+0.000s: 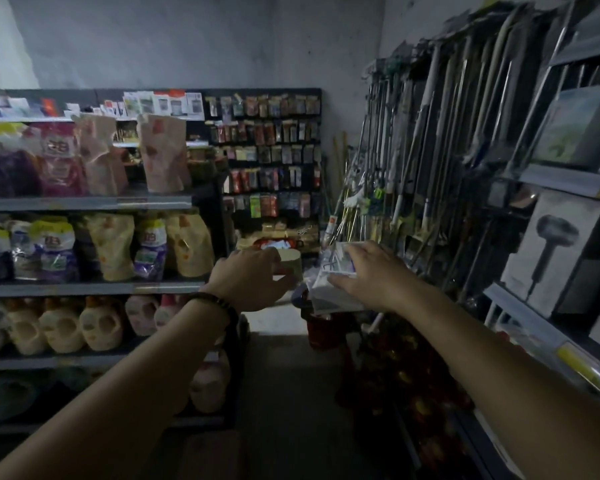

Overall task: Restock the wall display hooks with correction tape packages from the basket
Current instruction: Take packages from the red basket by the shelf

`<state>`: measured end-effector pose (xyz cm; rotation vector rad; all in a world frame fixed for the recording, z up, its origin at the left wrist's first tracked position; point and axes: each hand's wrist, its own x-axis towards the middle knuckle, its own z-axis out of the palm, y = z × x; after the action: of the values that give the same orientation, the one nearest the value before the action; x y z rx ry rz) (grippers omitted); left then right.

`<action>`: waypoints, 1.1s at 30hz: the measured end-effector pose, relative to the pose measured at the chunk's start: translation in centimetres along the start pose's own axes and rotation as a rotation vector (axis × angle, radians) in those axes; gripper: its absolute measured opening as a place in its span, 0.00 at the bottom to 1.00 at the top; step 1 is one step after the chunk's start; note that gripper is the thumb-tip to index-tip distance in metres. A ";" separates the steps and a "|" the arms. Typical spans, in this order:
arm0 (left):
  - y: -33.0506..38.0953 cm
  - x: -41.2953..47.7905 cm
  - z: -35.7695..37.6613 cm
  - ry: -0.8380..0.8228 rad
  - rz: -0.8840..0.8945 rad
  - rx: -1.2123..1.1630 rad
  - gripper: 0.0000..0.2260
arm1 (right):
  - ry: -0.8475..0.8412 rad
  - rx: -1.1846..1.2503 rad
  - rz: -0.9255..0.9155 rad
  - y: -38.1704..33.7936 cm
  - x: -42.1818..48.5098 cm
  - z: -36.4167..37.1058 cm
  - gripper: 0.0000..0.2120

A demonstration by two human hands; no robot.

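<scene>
My right hand (pixel 368 277) grips a stack of flat white packages (pixel 329 285), held out in the dim aisle. My left hand (pixel 253 280) reaches forward beside it with fingers curled downward; whether it holds anything is hidden by the hand itself. Far ahead, the wall display (pixel 267 154) carries rows of small carded packages on hooks. Below the display sits a red basket (pixel 274 243) with white packs inside. A cream cylindrical object (pixel 290 263) shows just past my left fingers.
Shelves of detergent pouches and jugs (pixel 84 237) line the left side. Mop and broom handles (pixel 430 150) lean along the right, with boxed appliances (pixel 551 251) on shelving further right. A red bucket (pixel 323 327) stands on the floor below my right hand.
</scene>
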<state>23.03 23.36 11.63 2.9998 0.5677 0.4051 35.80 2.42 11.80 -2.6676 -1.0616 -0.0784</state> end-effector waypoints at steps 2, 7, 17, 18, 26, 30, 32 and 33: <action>-0.8 3.8 0.9 -0.001 -0.010 0.010 0.31 | 0.005 0.009 -0.008 1.1 3.9 0.3 0.41; -1.5 13.4 2.7 -0.009 -0.066 0.041 0.31 | -0.001 0.030 -0.041 4.5 14.0 0.8 0.40; -6.6 32.0 7.9 -0.003 -0.118 0.089 0.26 | -0.049 0.044 -0.088 7.7 34.9 4.3 0.41; -7.4 33.7 8.6 -0.008 -0.124 0.089 0.27 | -0.049 0.041 -0.092 7.7 36.7 4.8 0.41; -16.4 49.9 13.9 -0.002 -0.120 0.097 0.27 | -0.045 0.045 -0.051 6.4 54.7 9.9 0.40; -20.8 58.3 15.3 -0.002 -0.120 0.058 0.26 | -0.020 0.055 -0.039 5.6 63.6 10.5 0.38; -22.4 62.3 16.1 0.009 -0.119 0.042 0.25 | -0.016 0.057 -0.040 5.5 67.8 11.2 0.37; -22.9 63.8 16.5 0.002 -0.118 0.047 0.26 | -0.026 0.045 -0.037 5.5 69.5 11.6 0.38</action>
<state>76.71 67.85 8.91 2.9907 0.7608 0.3928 89.76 48.03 9.68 -2.6159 -1.1076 -0.0272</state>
